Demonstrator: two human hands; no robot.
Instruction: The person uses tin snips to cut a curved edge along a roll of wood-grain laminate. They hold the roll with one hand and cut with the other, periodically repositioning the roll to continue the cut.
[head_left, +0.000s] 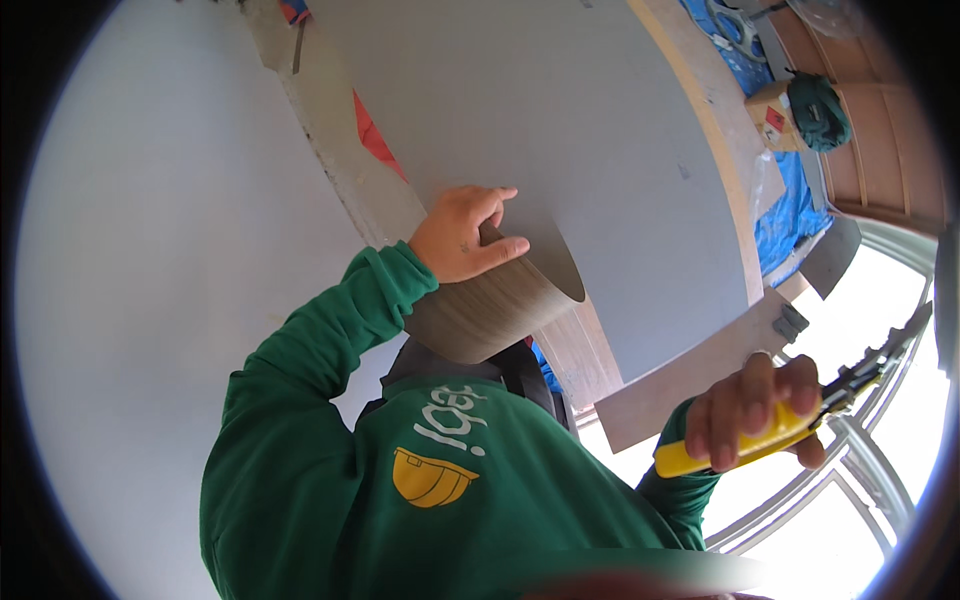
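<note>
My left hand [462, 235] grips the edge of a curled brown wood-grain strip [485, 310], the thumb on one side and the fingers on the other. The strip bends in a loop close to my body, above the near end of a large grey board [560, 150]. Off to the right, my right hand [755, 408] is wrapped round a tool with yellow handles and a dark metal head, which look like metal snips [690, 457]. The head of the snips points up and right, away from the strip.
A red triangular piece [375, 138] lies by the board's left edge. Wood-toned planks [580, 350] lie at its near end. Along the right are blue sheeting [790, 215], a cardboard box [772, 118] with dark green cloth on it, and bright window frames [880, 470]. A pale wall [180, 250] fills the left.
</note>
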